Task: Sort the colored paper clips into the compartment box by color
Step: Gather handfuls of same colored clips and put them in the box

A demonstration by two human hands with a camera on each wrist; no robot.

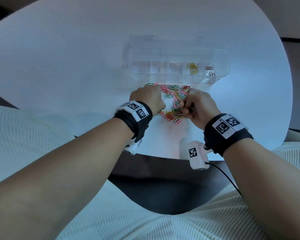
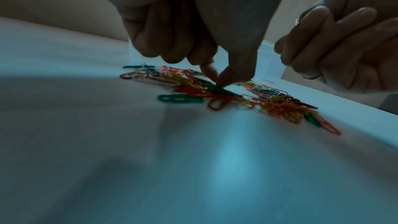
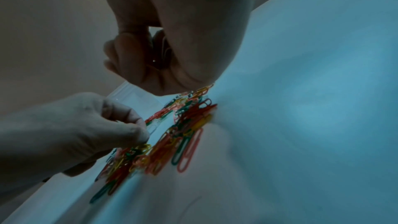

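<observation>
- Near the front edge of the round white table (image 1: 76,66), a loose heap of red, green, yellow, pink and white wire paper clips (image 1: 173,103) is lying spread out, just in front of the clear plastic compartment box (image 1: 222,54).
- Both hands are working over the heap, probably so that each can pick clips without crossing the other.
- The left hand (image 1: 148,99) is reaching down with thumb and forefinger drawn narrowly together, their tips (image 2: 224,81) touching a dark green clip (image 2: 217,89) in the heap; the other fingers are curling into the palm, out of the way.
- Whether that clip is already being pinched or only touched, I cannot tell.
- The right hand (image 1: 197,104) is hovering over the heap's right side with fingers curled; thin wire is showing inside the fist (image 3: 161,57), so it seems to be gathering several clips, colour unclear.
- Inside the box, yellow clips (image 1: 193,68) are sitting in one compartment and a few dark ones (image 1: 210,73) in the rightmost, so sorting is judged barely begun.
</observation>
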